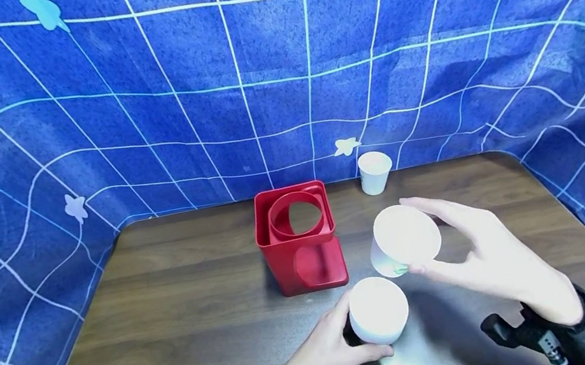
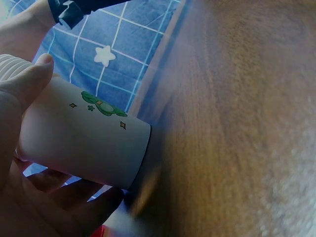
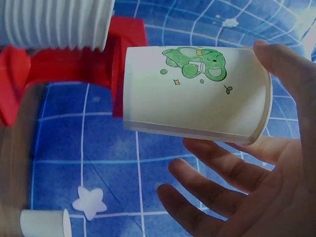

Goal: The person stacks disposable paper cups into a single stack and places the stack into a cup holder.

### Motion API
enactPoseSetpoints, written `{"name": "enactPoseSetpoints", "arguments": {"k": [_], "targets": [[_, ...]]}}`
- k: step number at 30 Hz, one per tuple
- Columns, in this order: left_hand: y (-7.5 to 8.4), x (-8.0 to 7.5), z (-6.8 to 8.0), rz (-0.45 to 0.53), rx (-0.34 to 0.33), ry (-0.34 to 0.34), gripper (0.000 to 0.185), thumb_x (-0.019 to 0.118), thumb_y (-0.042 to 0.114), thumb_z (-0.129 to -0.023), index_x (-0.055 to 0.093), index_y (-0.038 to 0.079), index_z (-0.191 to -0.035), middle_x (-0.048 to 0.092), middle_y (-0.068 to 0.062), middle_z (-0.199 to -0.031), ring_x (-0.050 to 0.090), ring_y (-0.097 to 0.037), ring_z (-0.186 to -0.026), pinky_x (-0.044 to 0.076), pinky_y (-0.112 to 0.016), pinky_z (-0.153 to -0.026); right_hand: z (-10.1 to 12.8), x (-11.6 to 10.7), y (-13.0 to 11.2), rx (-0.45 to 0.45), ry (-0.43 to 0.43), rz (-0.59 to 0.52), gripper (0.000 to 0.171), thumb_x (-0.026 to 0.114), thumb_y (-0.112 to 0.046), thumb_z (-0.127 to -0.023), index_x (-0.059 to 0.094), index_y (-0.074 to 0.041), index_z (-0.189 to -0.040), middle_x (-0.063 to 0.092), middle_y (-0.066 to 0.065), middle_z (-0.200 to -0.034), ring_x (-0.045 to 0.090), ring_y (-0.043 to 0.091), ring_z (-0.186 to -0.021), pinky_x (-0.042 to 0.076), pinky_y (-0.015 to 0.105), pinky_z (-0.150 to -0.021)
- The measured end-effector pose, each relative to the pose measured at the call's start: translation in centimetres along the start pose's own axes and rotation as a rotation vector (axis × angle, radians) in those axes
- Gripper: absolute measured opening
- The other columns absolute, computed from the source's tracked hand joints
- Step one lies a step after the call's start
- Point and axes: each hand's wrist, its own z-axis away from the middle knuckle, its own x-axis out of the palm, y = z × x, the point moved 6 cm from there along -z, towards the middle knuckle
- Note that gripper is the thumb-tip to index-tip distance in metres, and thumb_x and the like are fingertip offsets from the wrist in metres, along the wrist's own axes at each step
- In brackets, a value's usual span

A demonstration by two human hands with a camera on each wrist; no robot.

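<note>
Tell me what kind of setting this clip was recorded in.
Probably a staged recording booth, not a home: a blue grid cloth walls in a bare wooden table, which carries only props, paper cups and a red box.

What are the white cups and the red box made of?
The cup in the right hand looks like matte paper: thin wall, rolled rim, printed green cartoon. The cup in the left hand looks the same. The red box seems to be smooth, slightly glossy plastic, though painted metal is possible. The table shows a wood-grain finish.
</note>
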Motion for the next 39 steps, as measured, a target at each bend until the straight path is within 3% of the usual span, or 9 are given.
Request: {"name": "enactPoseSetpoints", "arguments": {"k": [8, 14, 24, 39], "targets": [[-0.3, 0.1, 0.2, 0.006, -0.026, -0.012, 0.083, 0.085, 0.043, -0.085, 0.036, 0.036, -0.152, 0.061, 0.013, -0.134, 0.060, -0.004, -0.119, 0.048, -0.029, -0.106, 0.3, 0.6, -1.1, -0.034, -0.100, -0.069, 0.089, 0.097, -0.016, -0.066, 0.057, -0.013, -0.145, 0.066, -0.003, -0.136, 0.060, 0.002, -0.124, 0.043, 0.012, -0.103], [-0.2, 0.0, -0.1, -0.027, 0.006, -0.007, 0.083, 0.085, 0.043, -0.084, 0.035, 0.038, -0.151, 0.060, 0.015, -0.134, 0.060, -0.004, -0.120, 0.048, -0.031, -0.107, 0.3, 1.7, -1.9, -0.091, -0.186, -0.113, 0.085, 0.096, -0.025, -0.070, 0.057, -0.012, -0.145, 0.066, -0.002, -0.137, 0.063, 0.007, -0.122, 0.046, 0.016, -0.102], [-0.1, 0.0, 0.1, -0.044, 0.024, -0.021, 0.085, 0.084, 0.043, -0.085, 0.034, 0.036, -0.153, 0.060, 0.015, -0.137, 0.059, -0.004, -0.122, 0.046, -0.031, -0.109, 1.3, 3.5, -1.2, -0.018, -0.319, -0.059, 0.076, 0.090, -0.040, -0.078, 0.057, -0.024, -0.145, 0.066, -0.012, -0.135, 0.064, 0.006, -0.118, 0.056, 0.030, -0.096], [-0.1, -0.2, 0.1, -0.026, 0.030, -0.015, 0.088, 0.085, 0.041, -0.085, 0.032, 0.036, -0.155, 0.060, 0.014, -0.139, 0.058, -0.004, -0.125, 0.046, -0.029, -0.109, 1.0, 5.1, -0.5, -0.004, -0.415, -0.079, 0.065, 0.084, -0.047, -0.084, 0.058, -0.026, -0.140, 0.068, -0.017, -0.123, 0.065, 0.003, -0.110, 0.057, 0.031, -0.092]]}}
